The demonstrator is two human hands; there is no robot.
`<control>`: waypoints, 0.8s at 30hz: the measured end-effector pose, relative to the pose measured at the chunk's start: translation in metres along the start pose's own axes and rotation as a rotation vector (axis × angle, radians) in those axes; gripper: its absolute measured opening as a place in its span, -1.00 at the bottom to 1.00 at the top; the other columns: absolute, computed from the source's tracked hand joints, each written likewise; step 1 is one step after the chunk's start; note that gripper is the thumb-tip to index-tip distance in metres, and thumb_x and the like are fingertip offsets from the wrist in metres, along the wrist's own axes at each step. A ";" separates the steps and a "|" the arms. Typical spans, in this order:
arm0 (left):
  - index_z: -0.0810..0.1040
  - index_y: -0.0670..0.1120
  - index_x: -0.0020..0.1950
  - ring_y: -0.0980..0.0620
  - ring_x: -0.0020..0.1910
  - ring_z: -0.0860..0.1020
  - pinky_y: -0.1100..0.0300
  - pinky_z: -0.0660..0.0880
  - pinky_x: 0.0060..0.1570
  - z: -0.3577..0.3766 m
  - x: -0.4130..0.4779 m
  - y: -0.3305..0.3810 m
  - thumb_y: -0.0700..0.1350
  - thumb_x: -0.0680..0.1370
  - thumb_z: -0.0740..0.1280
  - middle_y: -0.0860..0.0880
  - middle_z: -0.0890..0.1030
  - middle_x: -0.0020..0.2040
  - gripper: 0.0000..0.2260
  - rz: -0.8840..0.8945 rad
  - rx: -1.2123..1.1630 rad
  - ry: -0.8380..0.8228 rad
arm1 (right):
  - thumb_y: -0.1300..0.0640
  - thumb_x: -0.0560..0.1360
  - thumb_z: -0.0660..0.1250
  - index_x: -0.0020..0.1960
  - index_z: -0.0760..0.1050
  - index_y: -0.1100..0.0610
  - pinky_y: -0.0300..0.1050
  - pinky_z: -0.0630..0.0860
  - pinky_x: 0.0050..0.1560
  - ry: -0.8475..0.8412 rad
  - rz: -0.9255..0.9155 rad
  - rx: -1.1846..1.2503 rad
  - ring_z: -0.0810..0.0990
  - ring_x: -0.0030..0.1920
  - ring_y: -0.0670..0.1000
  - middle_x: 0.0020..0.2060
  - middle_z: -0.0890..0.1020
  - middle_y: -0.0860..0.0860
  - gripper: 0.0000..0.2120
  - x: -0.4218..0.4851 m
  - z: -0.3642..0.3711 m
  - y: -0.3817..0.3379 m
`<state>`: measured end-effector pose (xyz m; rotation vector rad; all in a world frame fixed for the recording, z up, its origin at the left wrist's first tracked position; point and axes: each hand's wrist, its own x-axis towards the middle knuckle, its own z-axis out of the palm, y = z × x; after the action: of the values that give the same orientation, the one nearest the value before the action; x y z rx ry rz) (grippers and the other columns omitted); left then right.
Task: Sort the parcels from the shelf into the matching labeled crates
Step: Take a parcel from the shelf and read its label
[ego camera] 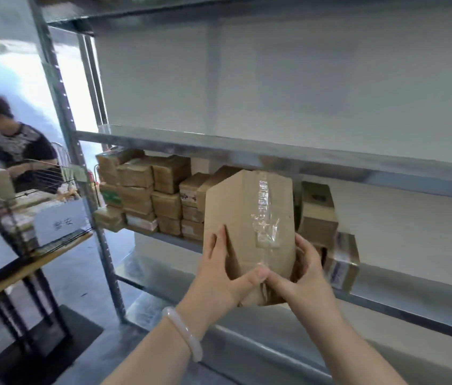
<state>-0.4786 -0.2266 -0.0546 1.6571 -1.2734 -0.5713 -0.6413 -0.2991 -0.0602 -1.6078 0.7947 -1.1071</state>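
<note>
Room: storeroom with a grey floor and a pale wall; a metal shelf fills the centre and right of the frame.
Table: lower left, bearing a wire crate with a white label; the writing is too blurred to read.
Stock: a stack of parcels on the shelf at centre left, and two more boxes at centre right.
Parcel: brown cardboard, held off the shelf at frame centre, in front of the stack.
Axis: long axis runs up the frame, leaning slightly; the clipped-corner end points up, and the taped face is turned to the camera.
Left hand: grips the lower left edge, fingers lying together up the face, thumb across the bottom.
Right hand: grips the lower right edge, fingers curled round it, thumb meeting the other thumb.
Bystander: a person at mid left, behind the table.
Progress: early, by appearance; one parcel is in hand and not yet crated, and most are unsorted. The crate's contents cannot be told.
</note>
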 end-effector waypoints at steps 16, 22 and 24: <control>-0.27 0.51 0.43 0.15 0.24 0.32 0.20 0.47 0.17 -0.173 -0.018 -0.107 0.35 0.07 0.51 0.21 0.09 0.37 0.18 -0.287 -0.040 0.641 | -0.07 0.53 0.14 0.43 0.23 -0.31 -0.13 0.07 0.48 -0.669 -0.331 -0.078 0.06 0.47 -0.30 0.44 0.19 -0.42 -0.52 0.038 0.239 0.002; 0.04 0.50 0.45 -0.02 0.25 0.52 0.01 0.63 0.02 -0.229 0.015 -0.136 0.22 0.14 0.59 0.05 0.33 0.42 0.04 -0.297 -0.329 0.712 | -0.02 0.55 0.32 0.34 0.30 -0.36 0.08 0.22 0.45 -0.591 -0.427 -0.191 0.23 0.44 -0.16 0.40 0.34 -0.28 -0.55 0.120 0.289 0.014; 0.06 0.50 0.45 -0.11 0.18 0.59 -0.03 0.63 0.01 -0.244 0.025 -0.142 0.20 0.13 0.60 0.01 0.43 0.39 0.04 -0.293 -0.391 0.696 | 0.02 0.52 0.39 0.33 0.25 -0.36 0.00 0.18 0.46 -0.523 -0.394 -0.213 0.21 0.46 -0.11 0.45 0.33 -0.15 -0.48 0.153 0.304 0.019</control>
<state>-0.2054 -0.1509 -0.0636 1.5143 -0.3901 -0.3327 -0.3022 -0.3323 -0.0641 -2.1744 0.2570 -0.8150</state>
